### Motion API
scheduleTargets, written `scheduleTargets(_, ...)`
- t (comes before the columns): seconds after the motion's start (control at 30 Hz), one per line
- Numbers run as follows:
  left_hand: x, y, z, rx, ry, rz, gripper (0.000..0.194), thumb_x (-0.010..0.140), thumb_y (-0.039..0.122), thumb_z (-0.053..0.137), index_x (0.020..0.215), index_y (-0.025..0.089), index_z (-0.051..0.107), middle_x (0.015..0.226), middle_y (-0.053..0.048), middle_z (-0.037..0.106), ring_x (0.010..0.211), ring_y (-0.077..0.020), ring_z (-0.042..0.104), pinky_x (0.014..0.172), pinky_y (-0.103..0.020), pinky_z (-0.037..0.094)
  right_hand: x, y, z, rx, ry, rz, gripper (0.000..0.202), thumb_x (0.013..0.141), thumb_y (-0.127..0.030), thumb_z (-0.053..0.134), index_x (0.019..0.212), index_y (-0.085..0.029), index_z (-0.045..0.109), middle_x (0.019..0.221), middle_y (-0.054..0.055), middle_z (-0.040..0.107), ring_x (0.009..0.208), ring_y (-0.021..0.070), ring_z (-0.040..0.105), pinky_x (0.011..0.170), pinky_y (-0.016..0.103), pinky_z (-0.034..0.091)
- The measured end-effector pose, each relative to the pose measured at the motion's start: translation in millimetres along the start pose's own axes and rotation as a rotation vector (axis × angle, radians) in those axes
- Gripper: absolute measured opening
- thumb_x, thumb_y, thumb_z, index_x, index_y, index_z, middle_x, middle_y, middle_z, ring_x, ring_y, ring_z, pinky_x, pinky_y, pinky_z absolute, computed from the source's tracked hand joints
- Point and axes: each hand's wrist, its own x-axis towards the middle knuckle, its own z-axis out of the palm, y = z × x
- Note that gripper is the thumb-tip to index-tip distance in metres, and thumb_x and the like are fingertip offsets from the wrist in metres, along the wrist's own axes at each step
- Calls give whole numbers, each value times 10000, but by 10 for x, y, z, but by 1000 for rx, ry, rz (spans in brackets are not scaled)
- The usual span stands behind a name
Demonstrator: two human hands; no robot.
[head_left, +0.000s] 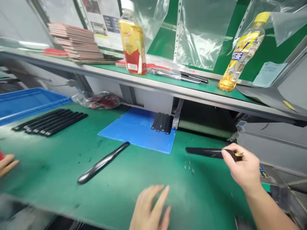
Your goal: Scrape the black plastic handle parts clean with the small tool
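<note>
— Left hand [151, 209] nearest, open, fingers loosely bent by the smooth green tabletop [107, 198].
— And from the left?
— Glossy black curved piece [102, 164], its tip at the translucent blue plastic sheet [141, 131]; then the right hand [246, 164], gripping a long, slim black piece [203, 152]

The head camera is worn on the person's head and faces forward and down across the bench [107, 191]. Range is close: the left hand [152, 209] enters at 6 o'clock, the right hand [244, 166] at 4 o'clock. The shelf [168, 89] crosses beneath 12 o'clock, sloping down from 10 toward 3 o'clock.
</note>
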Motion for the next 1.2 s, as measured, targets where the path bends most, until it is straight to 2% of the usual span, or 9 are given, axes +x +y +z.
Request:
scheduleTargets(0.1, 392, 280, 12, -40, -110, 168, 592, 983, 405, 677, 1526, 205, 552, 1386, -243, 621, 1280, -445, 609, 1003, -633, 544, -552, -502, -149, 284, -140, 184, 260, 952, -406, 713, 786, -208, 695, 714, -1, 642, 564, 116, 548, 515, 227, 439)
scheduleTargets(0.17, 547, 359, 39, -220, -244, 193, 515, 1039, 363, 578, 1535, 237, 531, 1146, -184, 696, 995, -340, 709, 843, -520, 605, -830, -681, -106, 495, -157, 254, 248, 972, -456, 695, 941, -211, 724, 774, 16, 649, 598, 128, 564, 530, 237, 460)
scheduleTargets(0.27, 479, 453, -14, -805, -404, -210, 534, 1094, 406, 434, 1594, 220, 428, 953, -90, 651, 618, -165, 607, 591, -320, 570, -1159, -811, 75, 709, -57, 184, 436, 983, -542, 669, 1300, -243, 647, 904, 36, 638, 638, 132, 549, 531, 249, 458)
scheduleTargets(0.33, 296, 579, -102, -1282, -426, -549, 544, 1101, 483, 389, 1567, 203, 420, 845, -17, 574, 473, -98, 478, 445, -245, 496, -1334, -903, 202, 665, -101, 16, 436, 969, -508, 710, 1315, -250, 646, 917, 32, 624, 656, 132, 548, 540, 251, 464)
scheduleTargets(0.47, -91, 877, -335, -1779, -331, -884, 445, 1059, 556, 488, 1266, 170, 562, 714, 45, 494, 371, -56, 372, 324, -193, 410, -1587, -1184, 318, 531, -186, -200, 63, 964, -269, 744, 976, -224, 701, 804, 1, 616, 681, 130, 588, 608, 254, 494)
scheduleTargets(0.57, -298, 977, -574, -1848, -274, -971, 383, 1038, 557, 543, 1093, 180, 565, 770, 20, 560, 370, -35, 367, 309, -168, 377, -1712, -1393, 329, 538, -196, -239, 122, 973, -202, 721, 865, -216, 666, 754, -15, 625, 639, 111, 590, 596, 241, 479)
scheduleTargets(0.8, -801, 957, -1123, -1805, -200, -1057, 358, 1048, 529, 537, 1005, 175, 564, 786, 12, 571, 375, -32, 365, 307, -155, 349, -2127, -1821, 471, 533, -224, -339, 139, 985, -165, 692, 856, -212, 668, 702, -28, 646, 590, 101, 583, 592, 239, 459)
scheduleTargets(1.0, -1085, 708, -1321, -1897, 89, -1185, 384, 1100, 420, 401, 1319, 159, 578, 759, 17, 564, 390, -57, 365, 365, -184, 392, -2529, -2006, 518, 550, -96, -471, 179, 914, -76, 743, 992, -225, 682, 786, -10, 693, 669, 121, 629, 659, 245, 497)
scheduleTargets(1.2, -1039, 394, -1379, -1920, 459, -1216, 439, 1133, 369, 270, 1331, 119, 572, 732, 5, 523, 495, -93, 441, 484, -204, 411, -2692, -1992, 755, 492, -279, -390, 272, 957, -298, 752, 1178, -215, 619, 851, 31, 627, 722, 167, 604, 612, 283, 500)
